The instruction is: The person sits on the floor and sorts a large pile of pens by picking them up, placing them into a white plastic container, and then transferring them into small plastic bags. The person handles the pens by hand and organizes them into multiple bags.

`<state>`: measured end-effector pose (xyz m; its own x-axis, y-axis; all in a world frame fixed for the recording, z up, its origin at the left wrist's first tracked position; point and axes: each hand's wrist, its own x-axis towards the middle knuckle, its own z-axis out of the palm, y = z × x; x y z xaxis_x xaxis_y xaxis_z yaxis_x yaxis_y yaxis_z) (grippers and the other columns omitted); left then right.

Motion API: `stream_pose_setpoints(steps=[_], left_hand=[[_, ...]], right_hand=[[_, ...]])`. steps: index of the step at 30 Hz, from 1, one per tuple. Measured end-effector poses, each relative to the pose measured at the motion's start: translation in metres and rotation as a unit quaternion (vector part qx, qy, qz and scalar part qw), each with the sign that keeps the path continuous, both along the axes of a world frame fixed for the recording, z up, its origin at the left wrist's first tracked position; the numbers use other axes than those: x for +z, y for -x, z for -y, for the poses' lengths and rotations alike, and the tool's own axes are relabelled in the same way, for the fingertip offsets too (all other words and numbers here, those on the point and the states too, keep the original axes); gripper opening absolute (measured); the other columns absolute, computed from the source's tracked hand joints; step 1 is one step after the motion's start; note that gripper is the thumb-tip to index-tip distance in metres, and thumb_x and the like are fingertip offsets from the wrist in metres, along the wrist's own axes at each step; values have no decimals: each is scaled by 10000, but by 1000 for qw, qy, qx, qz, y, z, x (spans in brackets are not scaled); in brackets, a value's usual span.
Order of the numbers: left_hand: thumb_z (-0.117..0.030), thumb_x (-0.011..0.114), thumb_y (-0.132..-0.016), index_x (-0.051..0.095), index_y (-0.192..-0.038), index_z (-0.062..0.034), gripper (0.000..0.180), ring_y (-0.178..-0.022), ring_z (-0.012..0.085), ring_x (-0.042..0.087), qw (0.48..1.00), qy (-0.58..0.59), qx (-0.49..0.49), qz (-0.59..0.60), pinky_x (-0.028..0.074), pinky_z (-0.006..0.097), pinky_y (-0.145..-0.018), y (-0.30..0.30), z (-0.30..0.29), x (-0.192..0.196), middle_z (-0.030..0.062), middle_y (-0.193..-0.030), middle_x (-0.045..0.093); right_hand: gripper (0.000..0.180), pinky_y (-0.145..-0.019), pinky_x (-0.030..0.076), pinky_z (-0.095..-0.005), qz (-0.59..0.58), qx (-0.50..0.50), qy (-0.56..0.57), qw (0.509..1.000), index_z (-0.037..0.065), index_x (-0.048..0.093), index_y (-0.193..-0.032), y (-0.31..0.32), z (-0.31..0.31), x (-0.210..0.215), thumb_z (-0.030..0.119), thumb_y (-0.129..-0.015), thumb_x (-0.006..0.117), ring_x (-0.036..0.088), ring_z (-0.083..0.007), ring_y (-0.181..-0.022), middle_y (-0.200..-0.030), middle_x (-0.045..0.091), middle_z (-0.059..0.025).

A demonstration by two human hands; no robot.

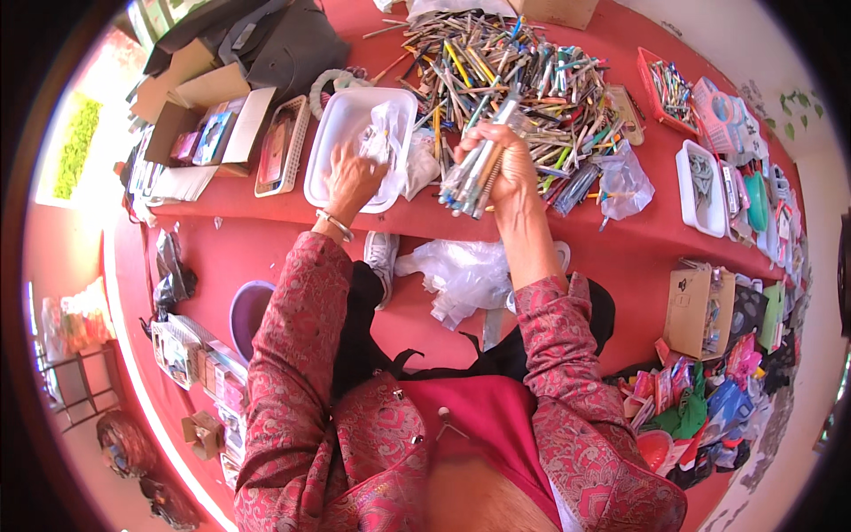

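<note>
"Across the upper half of the frame, what's biggest?"

"A red cloth [620, 239], with a heap of pens and pencils [550, 84] at upper centre."

"And left of that?"

"A white plastic tray [344, 115]."

"Where's the bundle of pens [474, 182]?"

"Above the frame's centre, tilted, clasped in the right hand [503, 151], in front of the heap."

"The left hand [355, 177]?"

"Upper left of centre, over the tray, fingers bent near a clear plastic bag [383, 133]. I can't tell whether they grip it."
</note>
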<state>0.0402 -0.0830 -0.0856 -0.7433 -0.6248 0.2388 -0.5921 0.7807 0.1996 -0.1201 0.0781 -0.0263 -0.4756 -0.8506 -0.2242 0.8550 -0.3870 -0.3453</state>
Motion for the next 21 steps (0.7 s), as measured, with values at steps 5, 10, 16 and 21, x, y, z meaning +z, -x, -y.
stream_pose_setpoints(steps=[5,10,16,21], left_hand=[[-255,515,-750,603,-685,-17,262,-699,369,578,972,-86,-86,202,450,457,-638,-27,42,-39,226,-723,585],[-93,499,-704,590,-722,54,174,-727,364,583,989,-112,62,76,466,424,-644,-32,44,-27,264,-755,571],[6,543,-607,595,-890,51,291,-826,339,582,988,-141,64,-7,458,379,-735,-41,51,-11,241,-827,583],[11,535,-600,578,-892,59,298,-800,351,573,983,-179,15,-31,449,389,-710,-40,49,-7,236,-790,585]], right_hand=[[184,-646,478,-384,51,84,54,994,23,469,-795,8,25,-8,47,-675,606,535,-190,-621,-676,520,-75],[136,-563,490,-386,-11,196,52,979,26,498,-733,-19,68,-25,75,-654,598,543,-216,-551,-617,529,-98],[186,-538,505,-367,108,354,-20,929,-29,505,-789,-62,99,-61,34,-645,603,556,-214,-522,-623,537,-108],[244,-485,512,-373,90,389,-91,912,-23,489,-880,-74,107,-94,61,-671,583,558,-207,-530,-655,540,-104]])
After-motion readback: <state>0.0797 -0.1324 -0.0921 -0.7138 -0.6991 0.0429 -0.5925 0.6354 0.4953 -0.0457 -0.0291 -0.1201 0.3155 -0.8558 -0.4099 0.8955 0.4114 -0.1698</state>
